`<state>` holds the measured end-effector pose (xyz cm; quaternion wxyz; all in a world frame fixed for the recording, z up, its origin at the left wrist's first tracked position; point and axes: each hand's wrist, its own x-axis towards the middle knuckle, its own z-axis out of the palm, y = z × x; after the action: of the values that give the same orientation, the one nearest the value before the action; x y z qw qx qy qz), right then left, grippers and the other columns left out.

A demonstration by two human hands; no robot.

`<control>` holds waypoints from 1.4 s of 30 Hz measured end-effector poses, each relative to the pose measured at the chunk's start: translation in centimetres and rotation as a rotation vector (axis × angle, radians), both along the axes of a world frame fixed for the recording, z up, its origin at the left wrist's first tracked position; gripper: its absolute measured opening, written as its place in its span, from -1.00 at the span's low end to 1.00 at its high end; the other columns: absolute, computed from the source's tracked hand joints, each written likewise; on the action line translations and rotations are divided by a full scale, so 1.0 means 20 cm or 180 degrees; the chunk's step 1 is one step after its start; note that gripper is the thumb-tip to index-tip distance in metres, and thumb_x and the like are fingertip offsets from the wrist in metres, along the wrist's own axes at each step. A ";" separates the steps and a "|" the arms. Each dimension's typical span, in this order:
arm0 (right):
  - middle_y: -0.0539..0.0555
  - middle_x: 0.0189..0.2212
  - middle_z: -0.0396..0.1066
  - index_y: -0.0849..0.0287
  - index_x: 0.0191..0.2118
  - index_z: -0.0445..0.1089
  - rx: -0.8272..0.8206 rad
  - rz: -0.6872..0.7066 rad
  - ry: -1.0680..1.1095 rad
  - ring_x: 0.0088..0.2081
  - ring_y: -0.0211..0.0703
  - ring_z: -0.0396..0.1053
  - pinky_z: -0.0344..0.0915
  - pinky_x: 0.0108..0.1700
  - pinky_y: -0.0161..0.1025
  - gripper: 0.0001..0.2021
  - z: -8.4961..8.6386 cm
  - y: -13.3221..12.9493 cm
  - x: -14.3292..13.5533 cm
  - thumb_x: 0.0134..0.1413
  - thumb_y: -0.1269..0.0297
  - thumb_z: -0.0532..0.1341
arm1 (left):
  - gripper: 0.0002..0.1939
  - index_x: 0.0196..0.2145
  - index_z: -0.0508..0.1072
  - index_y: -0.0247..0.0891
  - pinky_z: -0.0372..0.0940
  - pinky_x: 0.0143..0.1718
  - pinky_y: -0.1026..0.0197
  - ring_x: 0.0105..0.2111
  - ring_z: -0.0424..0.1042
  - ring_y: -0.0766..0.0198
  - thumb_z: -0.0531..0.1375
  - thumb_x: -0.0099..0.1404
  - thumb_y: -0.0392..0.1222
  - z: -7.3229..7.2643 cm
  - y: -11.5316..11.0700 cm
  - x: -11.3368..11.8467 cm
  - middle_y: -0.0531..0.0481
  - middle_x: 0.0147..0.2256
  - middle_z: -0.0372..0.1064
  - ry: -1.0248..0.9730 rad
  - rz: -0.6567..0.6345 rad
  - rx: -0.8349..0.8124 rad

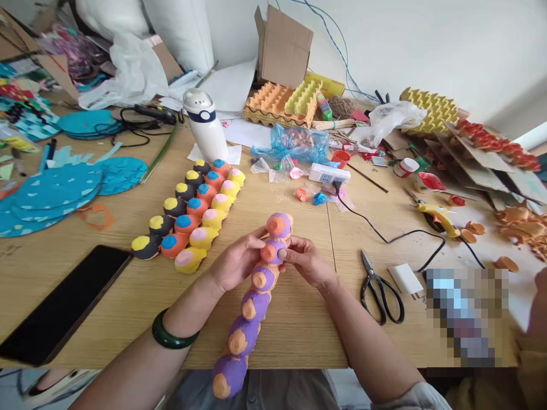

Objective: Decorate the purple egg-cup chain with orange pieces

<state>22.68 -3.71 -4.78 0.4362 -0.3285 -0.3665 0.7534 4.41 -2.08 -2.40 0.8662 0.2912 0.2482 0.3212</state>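
A long egg-carton strip (243,329), coated in purple with orange caps on its bumps, runs from the table's front edge up between my hands. My left hand (237,261) grips its far part from the left, thumb by the second bump from the far end. On the opposite side, my right hand (308,263) pinches that same bump, thumb on the purple. Some fingertips are hidden behind the strip. Left of it lie three similar strips: a black one with yellow caps (185,192), an orange one with blue caps (197,208) and a yellow one with pink caps (222,201).
Black-handled scissors (382,293) and a white charger (405,281) lie at right, near a yellow glue gun (439,217). A corded power strip (329,173) sits ahead. A white bottle (207,128) stands behind the strips; a black tablet (64,304) lies front left.
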 end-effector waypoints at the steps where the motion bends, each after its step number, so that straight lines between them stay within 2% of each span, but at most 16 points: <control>1: -0.05 -0.47 0.50 0.21 -0.43 0.51 0.0022 0.0017 0.0015 -0.48 -0.33 0.39 0.38 -0.43 -0.37 -0.66 0.00 0.00 0.00 -0.17 0.11 0.59 | -0.58 0.01 0.54 -0.06 0.43 -0.22 0.04 -0.27 0.54 0.03 0.23 0.16 -0.13 0.00 0.00 -0.01 -0.05 -0.26 0.58 -0.0019 -0.0051 0.0020; 5: -0.05 -0.47 0.50 0.20 -0.43 0.51 0.0144 0.0081 -0.0037 -0.49 -0.33 0.38 0.38 -0.43 -0.36 -0.68 0.02 -0.01 0.01 -0.15 0.15 0.58 | -0.61 -0.05 0.57 -0.10 0.43 -0.22 0.06 -0.31 0.52 0.11 0.22 0.14 -0.21 0.00 0.00 -0.02 -0.05 -0.21 0.58 -0.0032 -0.0142 0.0181; 10: -0.06 -0.47 0.48 0.20 -0.45 0.49 0.0229 0.0133 -0.0125 -0.48 -0.33 0.36 0.36 -0.43 -0.36 -0.70 0.04 -0.02 0.00 -0.15 0.19 0.58 | -0.69 -0.18 0.59 -0.12 0.44 -0.23 0.07 -0.34 0.48 0.14 0.23 0.08 -0.24 0.00 0.00 0.00 -0.01 -0.30 0.54 0.0095 -0.0109 0.0197; 13: -0.06 -0.49 0.46 0.20 -0.45 0.48 0.0250 0.0151 -0.0170 -0.48 -0.34 0.34 0.34 -0.43 -0.36 -0.70 0.04 -0.02 0.00 -0.13 0.19 0.58 | -0.68 -0.18 0.58 -0.13 0.43 -0.25 0.09 -0.35 0.46 0.14 0.25 0.06 -0.25 0.01 0.00 0.00 -0.01 -0.33 0.52 0.0227 -0.0095 0.0312; 17: -0.05 -0.49 0.46 0.20 -0.43 0.49 0.0268 0.0144 -0.0163 -0.49 -0.33 0.35 0.35 -0.42 -0.34 -0.69 0.03 -0.02 0.00 -0.10 0.14 0.56 | -0.73 -0.18 0.59 -0.12 0.41 -0.24 0.07 -0.36 0.47 0.13 0.25 0.13 -0.20 0.00 0.00 -0.01 -0.02 -0.31 0.53 0.0267 -0.0072 0.0474; 22: -0.06 -0.48 0.45 0.19 -0.42 0.49 0.0293 0.0135 -0.0192 -0.48 -0.33 0.34 0.34 -0.41 -0.34 -0.69 0.04 -0.02 0.00 -0.11 0.14 0.56 | -0.64 -0.09 0.59 -0.09 0.38 -0.22 0.02 -0.31 0.50 0.04 0.21 0.14 -0.12 0.01 0.00 -0.02 -0.07 -0.23 0.56 0.0091 -0.0116 0.0448; 26: -0.05 -0.47 0.45 0.19 -0.44 0.48 0.0272 0.0121 -0.0226 -0.46 -0.33 0.33 0.34 -0.40 -0.34 -0.69 0.05 -0.02 -0.01 -0.11 0.14 0.56 | -0.59 -0.11 0.59 -0.07 0.38 -0.23 0.06 -0.34 0.46 0.09 0.22 0.05 -0.20 0.02 0.00 -0.01 -0.03 -0.29 0.52 0.0316 -0.0058 0.0448; 31: -0.06 -0.48 0.43 0.20 -0.45 0.47 0.0279 0.0131 -0.0280 -0.46 -0.33 0.33 0.34 -0.40 -0.34 -0.68 0.05 -0.03 -0.01 -0.14 0.15 0.57 | -0.62 -0.15 0.58 -0.09 0.38 -0.24 0.06 -0.35 0.44 0.10 0.21 0.03 -0.26 0.03 -0.01 0.00 -0.03 -0.32 0.51 0.0437 -0.0027 0.0478; 38: -0.07 -0.49 0.41 0.18 -0.44 0.46 0.0276 0.0059 -0.0350 -0.46 -0.32 0.32 0.35 -0.40 -0.34 -0.66 0.07 -0.03 -0.02 -0.15 0.12 0.58 | -0.68 -0.15 0.56 -0.18 0.41 -0.26 0.07 -0.36 0.47 0.12 0.23 0.12 -0.09 0.04 -0.01 -0.01 -0.07 -0.30 0.53 0.0217 -0.0076 0.0306; 42: -0.07 -0.48 0.41 0.18 -0.44 0.44 0.0291 0.0092 -0.0381 -0.45 -0.33 0.31 0.35 -0.40 -0.34 -0.63 0.06 -0.04 -0.03 -0.13 0.07 0.57 | -0.69 -0.15 0.56 -0.19 0.42 -0.26 0.08 -0.37 0.45 0.15 0.24 0.11 -0.18 0.03 -0.01 0.00 -0.06 -0.30 0.53 0.0420 0.0012 0.0350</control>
<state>22.12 -4.41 -3.57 0.4170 -0.3473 -0.4306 0.7212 4.39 -2.24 -1.84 0.8301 0.3585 0.2873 0.3161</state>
